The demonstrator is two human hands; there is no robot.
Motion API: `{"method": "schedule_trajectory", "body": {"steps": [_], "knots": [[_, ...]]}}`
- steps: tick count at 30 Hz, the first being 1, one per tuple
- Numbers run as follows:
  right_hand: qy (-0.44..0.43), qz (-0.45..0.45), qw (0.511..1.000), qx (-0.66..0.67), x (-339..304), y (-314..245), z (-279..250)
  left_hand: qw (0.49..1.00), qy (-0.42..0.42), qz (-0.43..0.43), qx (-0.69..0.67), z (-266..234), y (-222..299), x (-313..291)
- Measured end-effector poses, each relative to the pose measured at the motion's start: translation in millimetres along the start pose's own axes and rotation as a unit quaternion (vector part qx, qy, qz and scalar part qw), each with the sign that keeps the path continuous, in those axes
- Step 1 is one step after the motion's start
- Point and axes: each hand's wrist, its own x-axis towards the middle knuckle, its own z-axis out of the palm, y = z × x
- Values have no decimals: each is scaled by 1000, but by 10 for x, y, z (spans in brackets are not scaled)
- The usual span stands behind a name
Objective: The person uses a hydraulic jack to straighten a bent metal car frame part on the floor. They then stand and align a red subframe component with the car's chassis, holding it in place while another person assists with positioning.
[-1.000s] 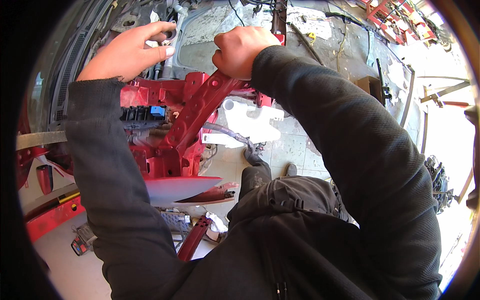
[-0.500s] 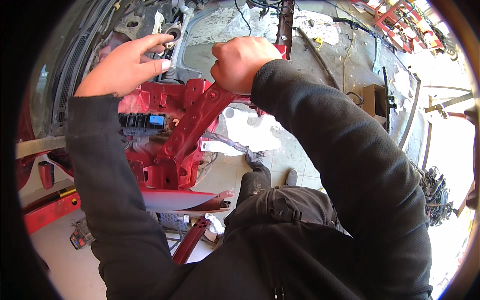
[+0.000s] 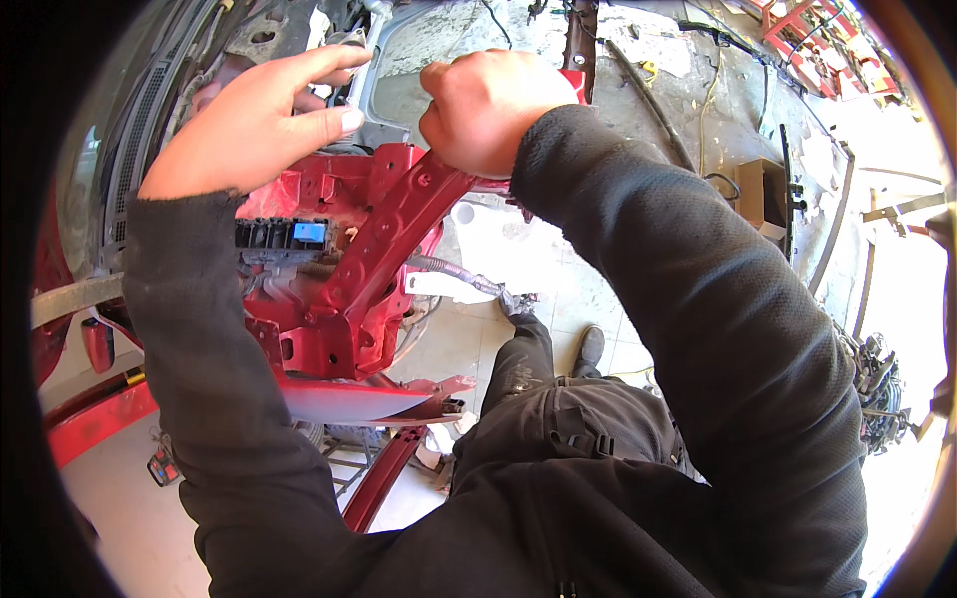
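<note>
My right hand [image 3: 498, 110] is curled into a fist at the upper end of a slanting red metal rail [image 3: 394, 224], part of a stripped car's front body. Its fingers face away, so what they grip, if anything, is hidden. My left hand [image 3: 264, 122] hovers over the engine bay with thumb and fingers apart and nothing visible between them. Close to its fingertips runs a grey metal pipe [image 3: 375, 28]. Below that hand sits a black fuse block [image 3: 267, 234] with a blue piece [image 3: 310, 232] on it.
A corrugated cable [image 3: 454, 271] hangs from the red body toward my leg. A loose red panel [image 3: 349, 401] juts out low in front of me. To the right are a cardboard box [image 3: 763, 197], a dark bar [image 3: 648, 102] and a heap of dark parts [image 3: 877, 389].
Both hands have shifted slightly upward in the view, the right one also a little rightward. Their poses look the same, and the background has moved slightly with the head.
</note>
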Motion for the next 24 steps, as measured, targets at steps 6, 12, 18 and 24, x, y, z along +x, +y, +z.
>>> {"method": "schedule_trajectory", "body": {"steps": [6, 12, 18, 24], "knots": [[267, -170, 948, 34, -114, 53, 45, 998, -9, -35, 42, 82, -177, 51], [322, -163, 927, 99, -1431, 192, 133, 990, -16, 7, 137, -88, -145, 30], [-75, 365, 884, 281, -2695, 681, 1436, 993, -29, -25, 114, -77, 62, 20], [-165, 521, 609, 574, -2775, 916, 2377, 990, -5, -15, 138, -83, 119, -68]]}}
